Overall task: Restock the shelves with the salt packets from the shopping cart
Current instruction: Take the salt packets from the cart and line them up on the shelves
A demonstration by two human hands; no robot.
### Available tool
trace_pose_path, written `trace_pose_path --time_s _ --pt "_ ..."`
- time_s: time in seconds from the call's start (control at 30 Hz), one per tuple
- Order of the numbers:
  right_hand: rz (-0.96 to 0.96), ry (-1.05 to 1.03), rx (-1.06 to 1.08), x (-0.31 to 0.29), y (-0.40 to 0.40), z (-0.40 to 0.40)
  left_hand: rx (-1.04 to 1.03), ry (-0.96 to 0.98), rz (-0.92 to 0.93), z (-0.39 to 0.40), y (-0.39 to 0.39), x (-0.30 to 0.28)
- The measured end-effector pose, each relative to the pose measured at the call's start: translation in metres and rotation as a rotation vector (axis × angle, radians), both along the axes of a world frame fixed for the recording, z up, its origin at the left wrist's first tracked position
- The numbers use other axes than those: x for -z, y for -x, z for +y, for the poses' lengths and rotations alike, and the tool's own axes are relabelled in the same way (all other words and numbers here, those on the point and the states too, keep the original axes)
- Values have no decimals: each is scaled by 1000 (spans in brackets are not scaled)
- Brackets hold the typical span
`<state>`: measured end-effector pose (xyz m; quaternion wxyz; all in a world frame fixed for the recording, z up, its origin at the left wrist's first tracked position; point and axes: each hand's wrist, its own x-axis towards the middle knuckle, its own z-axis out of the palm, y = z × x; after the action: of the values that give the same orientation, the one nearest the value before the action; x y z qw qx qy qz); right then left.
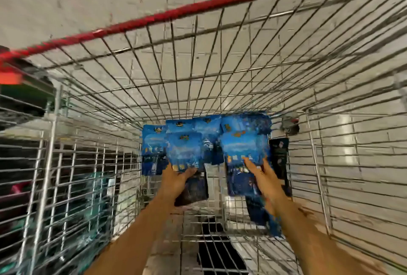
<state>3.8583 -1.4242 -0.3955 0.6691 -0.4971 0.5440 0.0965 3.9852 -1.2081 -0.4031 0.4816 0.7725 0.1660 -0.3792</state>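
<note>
Salt packets: cart floor, directly ahead, long axes away from me. Left hand grips one; right hand grips another.

Whole frame motion-blurred; salt packets print unreadable; packet count unclear; forearms cut by bottom edge.

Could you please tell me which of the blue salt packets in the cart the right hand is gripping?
The right hand grips the rightmost front blue packet; the left hand holds another, left of it.
</note>
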Motion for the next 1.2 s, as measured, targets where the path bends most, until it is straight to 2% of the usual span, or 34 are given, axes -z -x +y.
trace_pose_path --time_s 0.13,0.2,0.47,0.7,0.83,1.07,1.2 --pt "-121 27 -99 -65 19 15 -21 56 -1 26 8 -80" --pt "-153 -2 -84 -102 24 23 -71 111 -6 43 13 -121" --pt "-380 19 -203 -241 32 69 -275 198 -182 115 42 -268" --pt "-597 19 -353 -353 27 136 -309 259 -467 203 86 -396" --pt "-807 1 -422 -422 18 188 -394 280 -598 257 121 -469" --pt "-1088 -122 -582 -521 4 287 -554 248 -838 338 182 -579" --pt "-1232 -229 -745 -569 -4 352 -647 187 -994 386 222 -634"
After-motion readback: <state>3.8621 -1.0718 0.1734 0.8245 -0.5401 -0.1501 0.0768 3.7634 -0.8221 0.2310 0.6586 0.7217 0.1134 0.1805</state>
